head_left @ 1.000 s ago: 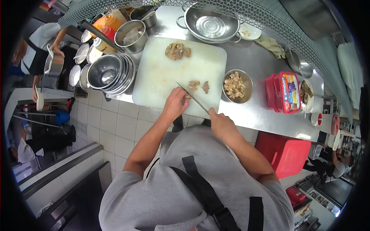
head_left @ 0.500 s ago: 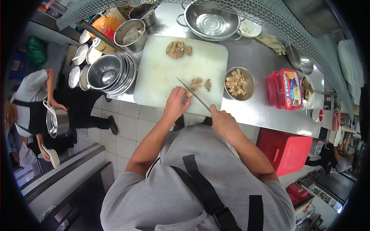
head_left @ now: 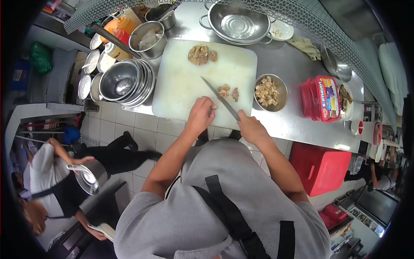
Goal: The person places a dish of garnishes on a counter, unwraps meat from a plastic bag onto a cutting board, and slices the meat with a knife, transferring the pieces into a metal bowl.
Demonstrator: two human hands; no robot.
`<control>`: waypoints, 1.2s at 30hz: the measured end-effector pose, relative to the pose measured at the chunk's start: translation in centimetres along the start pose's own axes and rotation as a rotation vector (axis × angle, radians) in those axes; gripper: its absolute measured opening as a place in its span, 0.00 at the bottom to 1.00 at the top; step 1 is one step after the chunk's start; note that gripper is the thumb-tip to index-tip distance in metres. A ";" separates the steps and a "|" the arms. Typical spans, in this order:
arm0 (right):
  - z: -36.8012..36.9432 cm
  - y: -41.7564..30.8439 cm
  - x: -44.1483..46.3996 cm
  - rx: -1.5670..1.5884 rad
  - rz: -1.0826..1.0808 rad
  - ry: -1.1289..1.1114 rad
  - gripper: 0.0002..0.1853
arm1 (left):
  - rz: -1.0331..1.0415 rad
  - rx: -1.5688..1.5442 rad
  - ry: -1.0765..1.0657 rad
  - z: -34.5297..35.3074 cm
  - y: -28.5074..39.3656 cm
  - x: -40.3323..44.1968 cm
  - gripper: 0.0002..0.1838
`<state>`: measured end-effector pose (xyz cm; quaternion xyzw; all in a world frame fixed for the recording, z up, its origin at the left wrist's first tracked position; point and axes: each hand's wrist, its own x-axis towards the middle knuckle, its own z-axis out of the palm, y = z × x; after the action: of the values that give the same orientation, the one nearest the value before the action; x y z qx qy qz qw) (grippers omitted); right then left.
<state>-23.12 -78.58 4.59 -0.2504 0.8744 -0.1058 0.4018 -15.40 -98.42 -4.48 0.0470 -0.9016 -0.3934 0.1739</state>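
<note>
On the white cutting board (head_left: 181,86), my left hand (head_left: 201,115) is closed near the front edge, fingertips pinching a small piece of meat (head_left: 213,107). My right hand (head_left: 253,128) grips the handle of a knife (head_left: 221,98), its blade pointing up and left across the board. Just beyond the blade lie cut meat pieces (head_left: 224,90) and a darker scrap (head_left: 235,94). Towards the back of the board sits a larger chunk of cooked-looking meat (head_left: 198,55) with a smaller bit (head_left: 213,56) beside it. Right of the board stands a metal bowl (head_left: 283,100) holding chopped meat (head_left: 266,91).
Stacked metal bowls (head_left: 148,86) and a pot (head_left: 160,46) flank the board's left. Behind it is a colander (head_left: 211,21). Red plastic tubs (head_left: 307,99) stand right; a red bin (head_left: 321,168) is below the counter. A co-worker (head_left: 51,172) carries a pot (head_left: 98,175) at left.
The knife has moved up the board and slightly right, away from my left fingertips. My left hand stays almost in place. The co-worker with the pot has moved nearer, lower in the view.
</note>
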 end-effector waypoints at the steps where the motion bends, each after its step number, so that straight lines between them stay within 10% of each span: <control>1: -0.2 0.4 -0.4 0.029 0.001 0.044 0.11 | -0.004 -0.012 -0.043 0.0 -0.3 0.2 0.11; 13: 4.8 8.5 -1.5 0.870 0.093 0.062 0.16 | -0.294 0.114 -0.271 2.2 3.6 6.5 0.33; 25: 0.7 4.5 -1.0 0.597 0.046 -0.005 0.16 | -0.280 -0.106 -0.013 4.7 2.9 7.1 0.24; 36: -2.6 11.5 -10.2 0.390 0.340 0.373 0.17 | -0.326 -0.154 -0.312 7.7 9.8 14.5 0.22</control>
<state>-23.52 -63.52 8.51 0.0049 0.9256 -0.2469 0.2870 -31.17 -89.56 1.82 0.1170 -0.8654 -0.4864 -0.0303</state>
